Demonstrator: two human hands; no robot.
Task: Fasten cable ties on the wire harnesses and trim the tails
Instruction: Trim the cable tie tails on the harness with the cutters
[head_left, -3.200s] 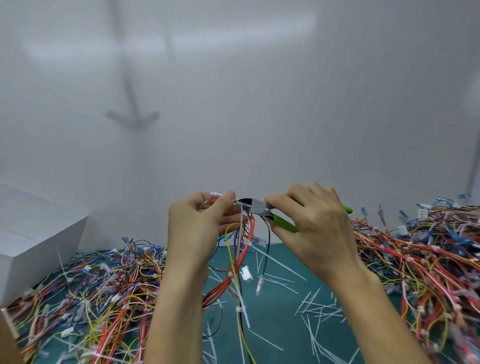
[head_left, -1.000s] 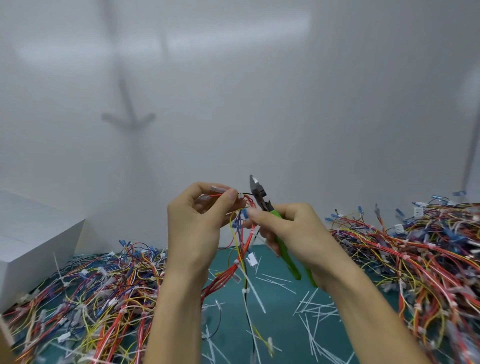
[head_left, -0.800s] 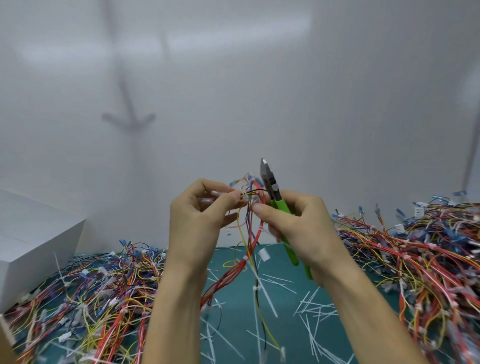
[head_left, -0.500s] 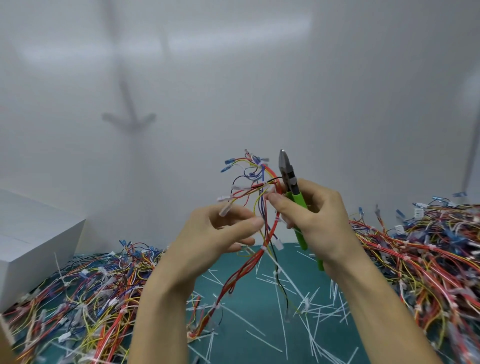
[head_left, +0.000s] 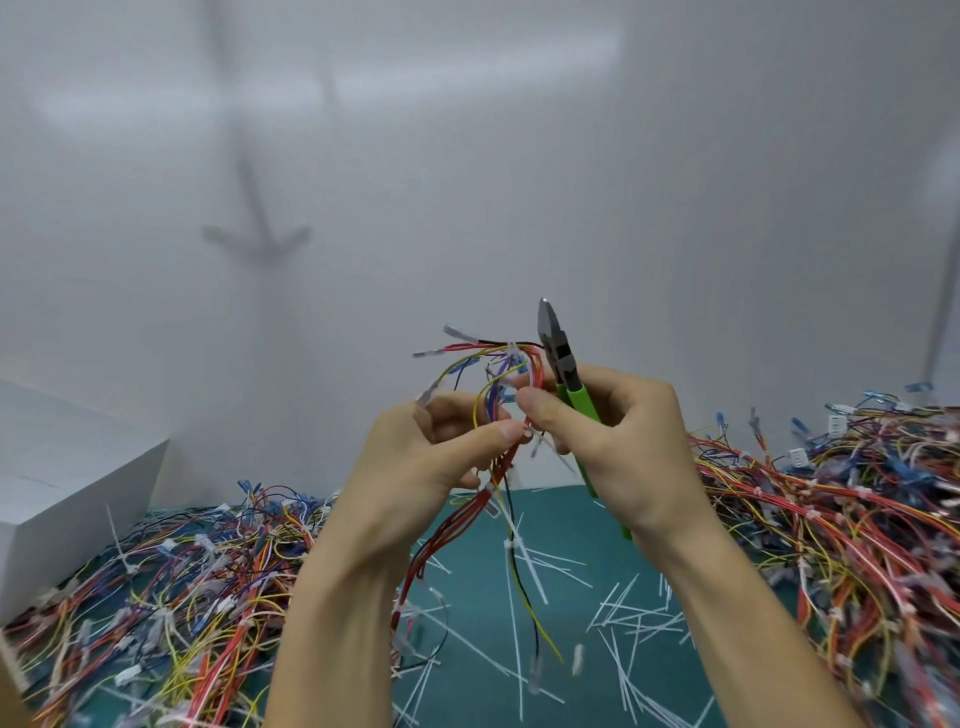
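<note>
Both hands hold one wire harness (head_left: 498, 374) of red, yellow, blue and black wires up above the green mat. My left hand (head_left: 431, 457) pinches the bundle between thumb and fingers just below its fanned-out top. My right hand (head_left: 613, 431) pinches the same bundle with thumb and forefinger while its other fingers grip green-handled cutters (head_left: 563, 374), jaws pointing up. Small white cable ties sit along the harness, whose lower wires (head_left: 519, 561) hang down to the mat.
A heap of harnesses (head_left: 171, 597) lies at the left, a larger heap (head_left: 841, 509) at the right. Cut white tie tails (head_left: 623, 613) litter the green mat (head_left: 561, 519) between them. A white box (head_left: 62, 478) stands at the far left; a white wall is behind.
The cutters swung from pointing at the harness to jaws-up. The harness's top end was flipped upward and fanned out, and my left hand shifted its pinch lower on the bundle.
</note>
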